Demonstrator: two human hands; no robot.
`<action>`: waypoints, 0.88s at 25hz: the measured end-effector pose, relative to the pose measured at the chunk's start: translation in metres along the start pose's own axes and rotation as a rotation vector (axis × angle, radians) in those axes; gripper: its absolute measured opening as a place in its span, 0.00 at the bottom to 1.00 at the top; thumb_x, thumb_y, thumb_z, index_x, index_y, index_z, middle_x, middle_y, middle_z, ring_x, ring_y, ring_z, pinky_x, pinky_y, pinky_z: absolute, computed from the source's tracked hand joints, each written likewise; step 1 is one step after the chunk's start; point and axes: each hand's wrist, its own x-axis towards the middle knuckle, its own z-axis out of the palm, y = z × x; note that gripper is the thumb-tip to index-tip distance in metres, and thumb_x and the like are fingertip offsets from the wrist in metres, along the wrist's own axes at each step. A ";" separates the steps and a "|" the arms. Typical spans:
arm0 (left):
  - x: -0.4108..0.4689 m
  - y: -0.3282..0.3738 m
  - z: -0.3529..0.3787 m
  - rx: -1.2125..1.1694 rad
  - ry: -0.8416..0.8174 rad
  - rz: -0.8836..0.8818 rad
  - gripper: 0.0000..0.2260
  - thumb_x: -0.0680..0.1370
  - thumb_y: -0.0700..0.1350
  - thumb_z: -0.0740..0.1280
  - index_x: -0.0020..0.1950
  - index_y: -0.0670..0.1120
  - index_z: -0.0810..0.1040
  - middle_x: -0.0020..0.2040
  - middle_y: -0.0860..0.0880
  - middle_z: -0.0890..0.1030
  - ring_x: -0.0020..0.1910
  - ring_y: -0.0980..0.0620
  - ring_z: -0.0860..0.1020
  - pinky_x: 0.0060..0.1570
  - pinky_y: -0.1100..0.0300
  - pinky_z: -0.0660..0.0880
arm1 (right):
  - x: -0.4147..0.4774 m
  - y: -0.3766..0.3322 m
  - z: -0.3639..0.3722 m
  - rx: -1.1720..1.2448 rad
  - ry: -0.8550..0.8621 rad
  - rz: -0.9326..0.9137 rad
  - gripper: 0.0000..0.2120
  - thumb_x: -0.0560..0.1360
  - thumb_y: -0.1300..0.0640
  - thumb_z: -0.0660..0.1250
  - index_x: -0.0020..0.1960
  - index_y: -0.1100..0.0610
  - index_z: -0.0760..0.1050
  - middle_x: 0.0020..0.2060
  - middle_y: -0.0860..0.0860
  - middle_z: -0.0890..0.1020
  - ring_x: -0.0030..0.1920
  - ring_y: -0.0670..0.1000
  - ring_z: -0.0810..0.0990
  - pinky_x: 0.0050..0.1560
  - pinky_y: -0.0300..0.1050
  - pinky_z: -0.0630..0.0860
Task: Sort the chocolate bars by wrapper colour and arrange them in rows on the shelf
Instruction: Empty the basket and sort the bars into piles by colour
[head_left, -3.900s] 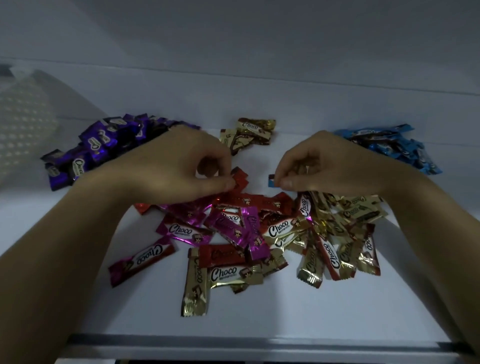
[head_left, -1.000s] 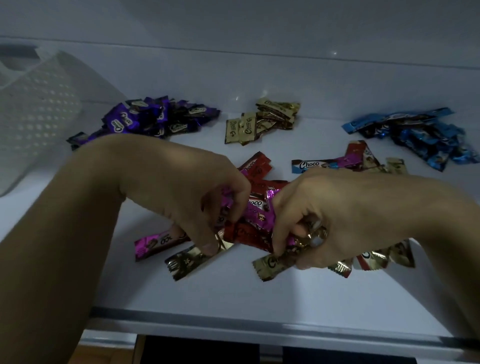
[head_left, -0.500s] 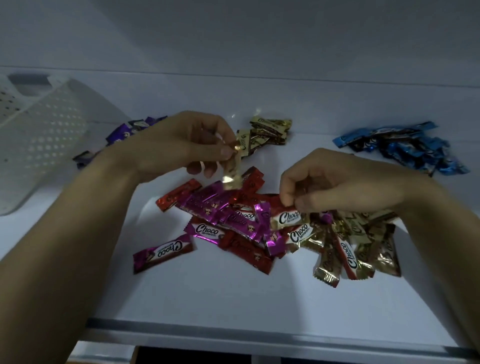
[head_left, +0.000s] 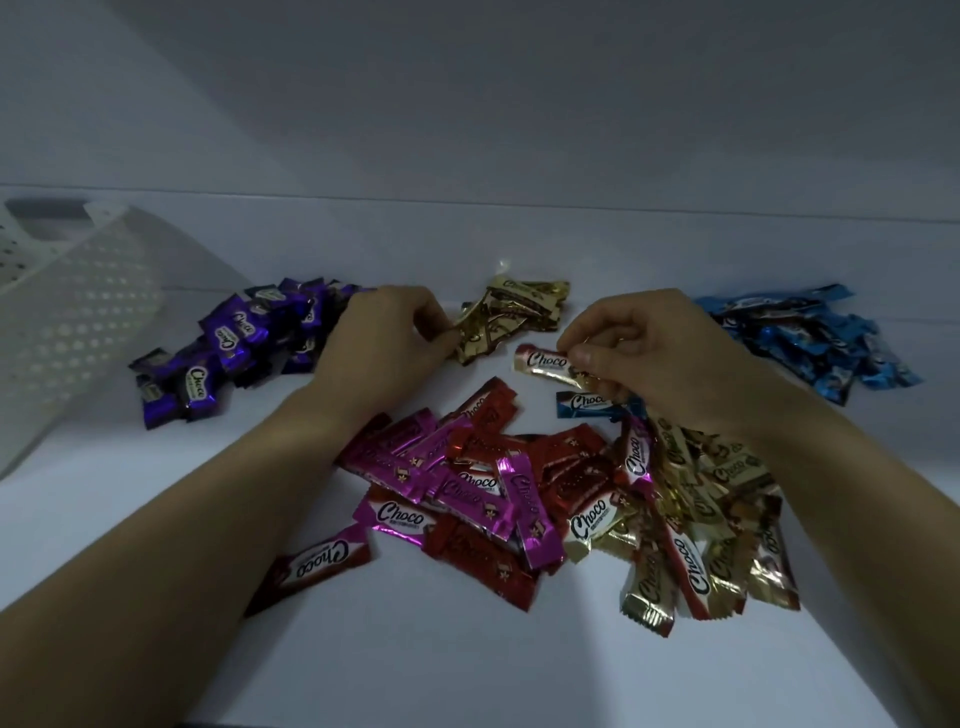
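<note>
White shelf (head_left: 467, 649) with sorted piles along its back edge: purple pile (head_left: 234, 348) toward the left, gold pile (head_left: 514, 317) at centre, blue pile (head_left: 810, 338) toward the right. An unsorted heap (head_left: 519, 483) of pink, red and gold bars lies mid-shelf. The left hand (head_left: 387, 332) curls against the gold pile's left side; whether its grip clamps a bar cannot be told. The right hand (head_left: 639, 348) has its grip pinched on a single bar (head_left: 543, 361), raised between the gold pile and the heap. A perforated basket (head_left: 67, 322) sits at the left edge.
</note>
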 end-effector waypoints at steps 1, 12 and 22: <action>0.000 0.000 -0.001 -0.003 -0.014 0.005 0.07 0.75 0.51 0.74 0.47 0.48 0.84 0.43 0.55 0.84 0.44 0.57 0.80 0.51 0.56 0.79 | 0.004 0.001 0.001 0.017 0.049 0.034 0.05 0.78 0.61 0.70 0.51 0.54 0.83 0.37 0.51 0.85 0.36 0.49 0.84 0.39 0.42 0.81; -0.008 0.002 -0.014 0.030 -0.016 0.141 0.09 0.77 0.52 0.73 0.52 0.49 0.84 0.49 0.54 0.84 0.35 0.66 0.74 0.44 0.74 0.68 | 0.092 -0.003 0.005 -0.279 0.228 0.104 0.07 0.73 0.56 0.76 0.48 0.56 0.81 0.40 0.52 0.85 0.38 0.46 0.83 0.33 0.32 0.77; -0.042 0.066 -0.024 -0.077 -0.320 0.430 0.10 0.76 0.58 0.68 0.54 0.57 0.82 0.41 0.63 0.77 0.43 0.59 0.77 0.41 0.68 0.71 | -0.022 0.001 -0.049 -0.458 -0.122 -0.099 0.08 0.77 0.58 0.71 0.53 0.47 0.83 0.39 0.41 0.82 0.42 0.42 0.81 0.41 0.32 0.74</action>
